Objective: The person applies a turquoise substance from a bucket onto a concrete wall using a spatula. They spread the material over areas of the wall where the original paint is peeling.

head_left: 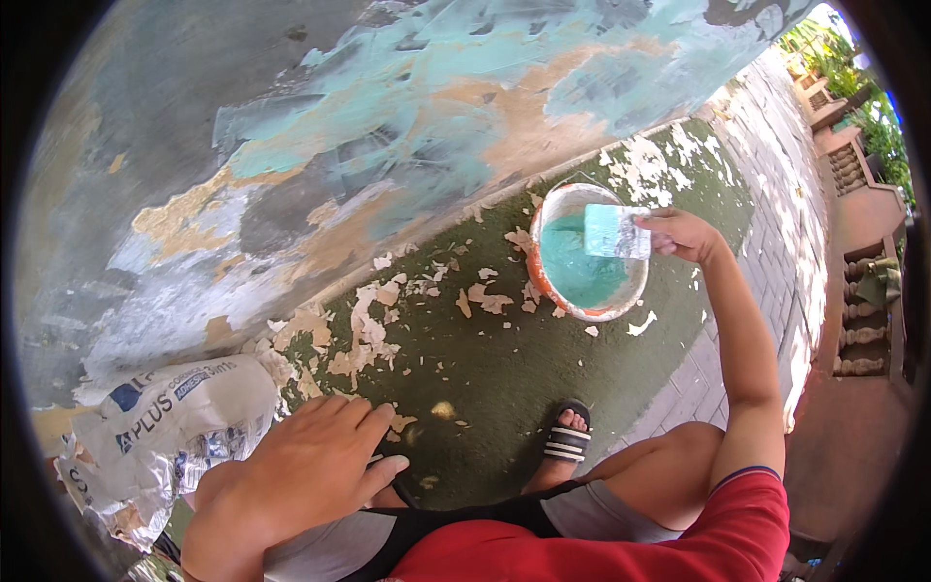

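In my right hand [679, 236] is a broad, flat putty knife [617, 231], its blade coated with turquoise paste. The fingers close round its right end, and I hold it over an orange-rimmed bucket [539, 267]. Inside the bucket lies wet turquoise paste [579, 264], with smears up the pale inner wall. Over my left knee rests my left hand [315, 466], palm down, fingers stretched out and holding nothing. Ahead of me the wall [388, 126] carries patches of turquoise paste among bare grey and tan plaster.
A crumpled white bag [184, 412] slumps against the wall at left. Peeled paint flakes [369, 330] litter the green ground along the wall base. Grey paving [679, 378] runs along the right, beside a low balustrade [861, 310]. My sandalled foot [568, 434] stands below the bucket.
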Motion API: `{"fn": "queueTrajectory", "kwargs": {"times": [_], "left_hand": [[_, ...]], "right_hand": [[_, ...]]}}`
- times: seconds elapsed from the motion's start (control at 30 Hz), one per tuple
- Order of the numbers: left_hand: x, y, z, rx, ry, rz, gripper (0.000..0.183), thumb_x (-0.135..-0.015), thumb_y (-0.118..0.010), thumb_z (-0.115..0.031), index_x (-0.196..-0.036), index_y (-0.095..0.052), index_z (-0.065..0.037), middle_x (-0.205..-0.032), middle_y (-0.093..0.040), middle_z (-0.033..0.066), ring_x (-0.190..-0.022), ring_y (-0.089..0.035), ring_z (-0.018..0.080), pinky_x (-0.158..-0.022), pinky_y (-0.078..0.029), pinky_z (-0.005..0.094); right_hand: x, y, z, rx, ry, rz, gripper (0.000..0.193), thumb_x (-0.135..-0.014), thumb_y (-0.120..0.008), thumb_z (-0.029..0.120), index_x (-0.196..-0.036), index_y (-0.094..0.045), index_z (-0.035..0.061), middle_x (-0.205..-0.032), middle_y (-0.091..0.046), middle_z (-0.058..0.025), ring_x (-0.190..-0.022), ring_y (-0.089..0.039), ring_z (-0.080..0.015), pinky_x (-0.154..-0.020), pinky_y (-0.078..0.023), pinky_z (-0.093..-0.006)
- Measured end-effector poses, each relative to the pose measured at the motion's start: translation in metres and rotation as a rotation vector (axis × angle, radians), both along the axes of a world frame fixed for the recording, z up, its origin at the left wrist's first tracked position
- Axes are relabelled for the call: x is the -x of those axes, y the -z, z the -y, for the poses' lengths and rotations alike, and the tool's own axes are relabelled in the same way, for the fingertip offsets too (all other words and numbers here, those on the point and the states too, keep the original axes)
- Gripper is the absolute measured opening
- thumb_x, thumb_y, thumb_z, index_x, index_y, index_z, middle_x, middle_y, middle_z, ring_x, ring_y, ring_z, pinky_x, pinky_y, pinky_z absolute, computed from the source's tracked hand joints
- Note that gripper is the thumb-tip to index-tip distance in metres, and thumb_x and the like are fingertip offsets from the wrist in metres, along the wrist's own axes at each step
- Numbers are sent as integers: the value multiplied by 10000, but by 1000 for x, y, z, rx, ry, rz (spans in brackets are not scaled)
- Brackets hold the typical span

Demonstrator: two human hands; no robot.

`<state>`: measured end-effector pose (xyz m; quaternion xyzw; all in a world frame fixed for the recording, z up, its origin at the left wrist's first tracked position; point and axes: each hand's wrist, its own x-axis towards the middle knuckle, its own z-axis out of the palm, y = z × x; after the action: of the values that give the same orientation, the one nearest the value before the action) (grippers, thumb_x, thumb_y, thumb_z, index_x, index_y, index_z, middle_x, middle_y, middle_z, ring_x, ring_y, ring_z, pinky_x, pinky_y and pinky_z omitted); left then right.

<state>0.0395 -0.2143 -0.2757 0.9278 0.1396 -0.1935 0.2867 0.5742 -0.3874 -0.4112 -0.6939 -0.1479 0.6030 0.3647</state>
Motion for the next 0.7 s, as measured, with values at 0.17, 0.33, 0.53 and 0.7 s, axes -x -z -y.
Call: {"fn": "queueTrajectory", "kwargs": {"times": [0.17, 0.33, 0.53, 0.7], "left_hand": [[1, 8, -3, 39, 19, -22, 501, -969, -586, -350, -1268, -572, 52, -1121, -626, 172, -1097, -589, 331, -979, -463, 408], [4, 15, 2, 27, 44, 53, 499, -989, -562, -369, -1269, -567, 44, -1058, -613, 160, -1062, -593, 323, -962, -460, 410], [9, 13, 0, 54, 43, 24, 468, -997, -552, -372, -1248, -562, 22, -1068, -611, 165, -1061, -596, 342, -966, -457, 428], [15, 16, -1, 38, 53, 14, 460, -998, -551, -379, -1235, -562, 15, -1079, -613, 169, -1058, -601, 347, -967, -461, 433]], "right_hand": [[30, -20, -15, -71, -13, 27, 209, -976, -686, 238, -890, -656, 49, -550, -560, 20, -388, -426, -42, -359, -262, -193], [102, -31, -61, -258, -68, -112, 181, -1005, -635, 212, -1025, -659, 34, -855, -751, -126, -628, -672, -152, -485, -443, -234], [166, -50, -100, -565, -226, -258, 256, -1022, -579, 127, -1245, -608, 4, -1082, -732, -141, -942, -685, -179, -811, -510, -287], [179, -57, -115, -661, -253, -193, 401, -882, -533, -36, -1276, -590, 9, -1169, -646, -105, -905, -599, -171, -838, -470, -313]]}}
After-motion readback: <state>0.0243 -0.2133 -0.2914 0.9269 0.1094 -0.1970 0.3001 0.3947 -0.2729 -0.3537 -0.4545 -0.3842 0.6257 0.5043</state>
